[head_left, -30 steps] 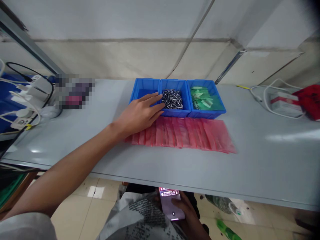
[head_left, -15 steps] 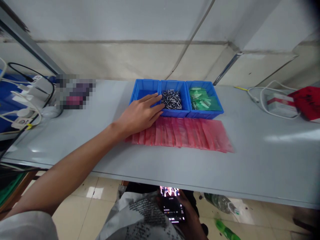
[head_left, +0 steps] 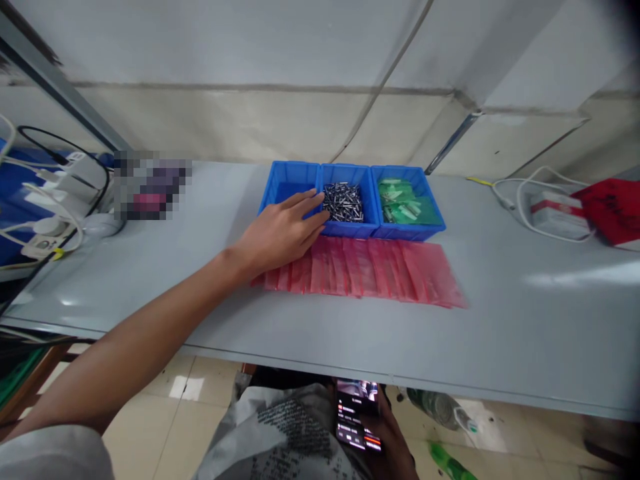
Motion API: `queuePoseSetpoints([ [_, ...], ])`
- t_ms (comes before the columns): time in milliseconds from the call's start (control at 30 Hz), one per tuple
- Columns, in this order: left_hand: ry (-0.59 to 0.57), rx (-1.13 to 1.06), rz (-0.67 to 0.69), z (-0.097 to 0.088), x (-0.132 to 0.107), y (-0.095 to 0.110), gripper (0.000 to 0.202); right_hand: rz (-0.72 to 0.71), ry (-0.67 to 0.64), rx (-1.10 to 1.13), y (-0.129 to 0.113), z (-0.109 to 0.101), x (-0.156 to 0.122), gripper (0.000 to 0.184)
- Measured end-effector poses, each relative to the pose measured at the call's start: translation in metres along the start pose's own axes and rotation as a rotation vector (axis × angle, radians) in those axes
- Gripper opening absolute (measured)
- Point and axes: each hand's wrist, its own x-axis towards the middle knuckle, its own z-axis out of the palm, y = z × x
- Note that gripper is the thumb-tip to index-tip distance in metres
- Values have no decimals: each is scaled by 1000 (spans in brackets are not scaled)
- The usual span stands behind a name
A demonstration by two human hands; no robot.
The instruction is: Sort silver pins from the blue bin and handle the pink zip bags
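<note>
My left hand (head_left: 283,232) lies palm down over the front of the left blue bin (head_left: 294,168), fingers stretched out and slightly apart. Its fingertips reach the edge of the middle blue bin, beside a heap of small metal pins (head_left: 344,202); it holds nothing that I can see. Under the palm and to the right runs a row of overlapping pink plastic bags (head_left: 373,270). Below the table edge, my right hand (head_left: 393,433) is closed around a smartphone (head_left: 356,413) with its screen lit. That hand's fingers are partly dark.
A right-hand blue bin (head_left: 409,231) contains green packets (head_left: 407,202). At the left are white plugs and cables (head_left: 53,200) and a blurred-out object (head_left: 153,190). A small white box (head_left: 559,213) and red item (head_left: 613,210) sit at the right. Bottles (head_left: 440,408) lie on the floor.
The smartphone in my right hand has shifted a little right and down, and its screen shows a different picture. My left hand stays at the same place over the bins.
</note>
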Motion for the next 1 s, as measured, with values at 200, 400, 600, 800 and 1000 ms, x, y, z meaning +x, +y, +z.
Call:
queuePoseSetpoints([
  [200,9,22,18,1,0,0,28,-108,-49,-102,3,-2,8,75],
  [400,8,3,-1,1,0,1,28,-353,147,-427,10,-15,8,58],
  [600,-15,-33,-21,0,0,1,29,-755,233,-979,-19,-33,6,57],
  [800,6,-6,2,0,0,0,28,-968,253,-1282,-57,-44,15,52],
  [1000,19,4,15,1,-1,-2,27,-1794,1,-1516,-64,-45,-13,24],
])
